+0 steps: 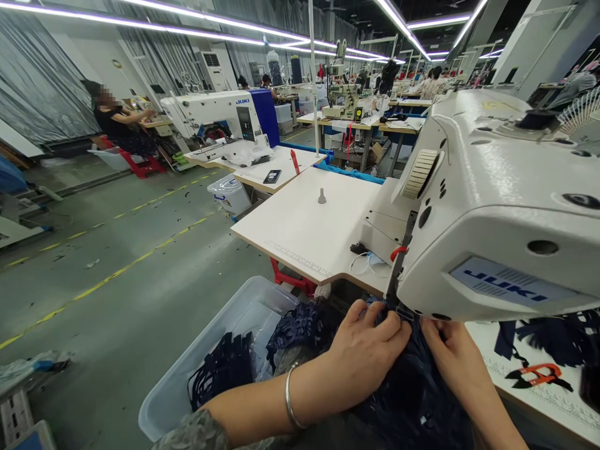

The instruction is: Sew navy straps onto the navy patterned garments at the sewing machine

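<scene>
My left hand [363, 350], with a silver bangle on its wrist, is curled with the fingers pressed down on dark navy lace fabric [412, 400] at the needle area of a white Juki sewing machine [492, 200]. My right hand [445, 350] lies just to the right under the machine head, its fingers pinching the same fabric; the fingertips are partly hidden by the machine. The fabric drapes down over my lap.
A clear plastic bin [187, 381] with dark lace pieces stands at my lower left. Orange thread snips [539, 375] and dark fabric scraps lie on the white table [309, 231] at right. Other sewing stations and a seated person [117, 122] fill the hall behind.
</scene>
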The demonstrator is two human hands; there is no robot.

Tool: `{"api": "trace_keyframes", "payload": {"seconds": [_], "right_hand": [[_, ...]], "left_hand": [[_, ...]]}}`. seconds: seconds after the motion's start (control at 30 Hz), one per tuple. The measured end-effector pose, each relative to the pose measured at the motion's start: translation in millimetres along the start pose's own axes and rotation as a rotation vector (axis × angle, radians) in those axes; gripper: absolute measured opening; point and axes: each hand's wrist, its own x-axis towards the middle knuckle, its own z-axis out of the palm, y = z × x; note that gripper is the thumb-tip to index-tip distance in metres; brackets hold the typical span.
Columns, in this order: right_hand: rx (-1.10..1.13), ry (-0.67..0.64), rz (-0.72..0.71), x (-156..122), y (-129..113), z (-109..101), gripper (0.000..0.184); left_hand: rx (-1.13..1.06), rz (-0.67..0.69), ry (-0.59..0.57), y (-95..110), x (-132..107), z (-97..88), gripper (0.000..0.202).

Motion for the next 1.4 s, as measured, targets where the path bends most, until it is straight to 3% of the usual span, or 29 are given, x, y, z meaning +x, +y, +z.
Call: {"api": "trace_keyframes", "payload": {"seconds": [0.13,0.3,0.43,0.57,0.63,0.8,1.0,1.4], "right_hand": [[0.094,0.038,-0.014,-1.5,9.0,1.7,0.031],[0.169,0.052,0.013,-3.3,13.5,2.3,0.033],[0.214,0.057,-0.009,-6.3,9.6,4.1,0.032],[0.291,0.024,-0.044,-9.4,4.0,8.2,0.032],[0.279,0.026,-0.044,-9.6,3.5,9.2,0.031],[0.19,0.092,-0.037,-6.2,8.2,7.7,0.025],[0.115,0.078,0.026,-3.9,5.1,4.8,0.021],[0.098,0.095,0.01,-5.2,1.5,3.9,0.021]], "left_hand": [[-0.034,-0.006,0.016,3.1,0.5,-3.7,0.034],[-0.147,-0.003,-0.005,5.0,-1.8,-10.9,0.058],[-0.126,-0.022,-0.059,1.1,-3.3,-14.7,0.043],[-0.074,0.107,-0.037,-3.1,-5.5,-11.5,0.039],[-0.045,0.159,-0.014,-2.6,-7.1,-9.0,0.039],[0.029,0.116,-0.007,3.9,-10.4,-7.3,0.044],[0.114,0.099,-0.019,6.4,-11.1,-3.3,0.043],[0.068,0.089,-0.03,3.9,-9.7,0.9,0.045]]}}
